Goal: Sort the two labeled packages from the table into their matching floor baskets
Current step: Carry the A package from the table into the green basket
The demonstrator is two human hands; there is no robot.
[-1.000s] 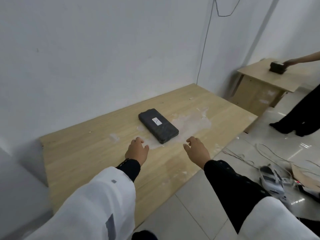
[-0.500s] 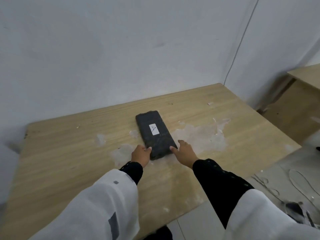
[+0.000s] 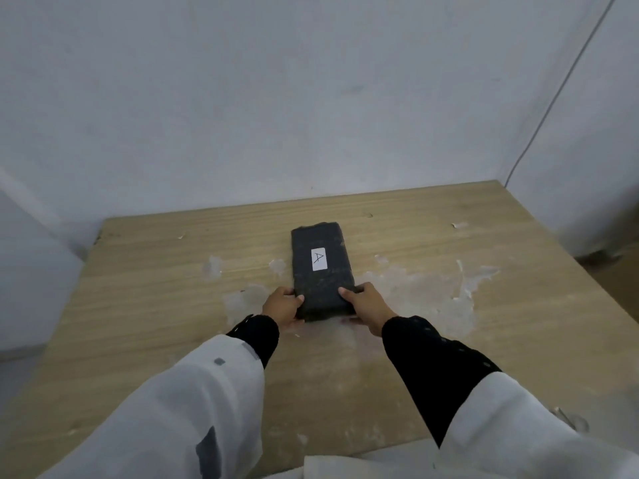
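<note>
A flat dark grey package (image 3: 321, 267) with a white label marked "A" lies lengthwise on the wooden table (image 3: 145, 305). My left hand (image 3: 281, 305) grips its near left corner, thumb on top. My right hand (image 3: 366, 302) grips its near right corner, thumb resting on the package's top face. The package still rests on the table. No second package and no floor basket is in view.
White walls close off the table at the back and right, with a thin cable (image 3: 553, 98) running down the corner. Pale dried smears (image 3: 425, 288) mark the tabletop around the package. The table's left edge drops to a grey floor (image 3: 20, 368).
Both hands moved forward from short of the package to its near corners and closed on it. The view swung left, so the second table and the other person left the frame.
</note>
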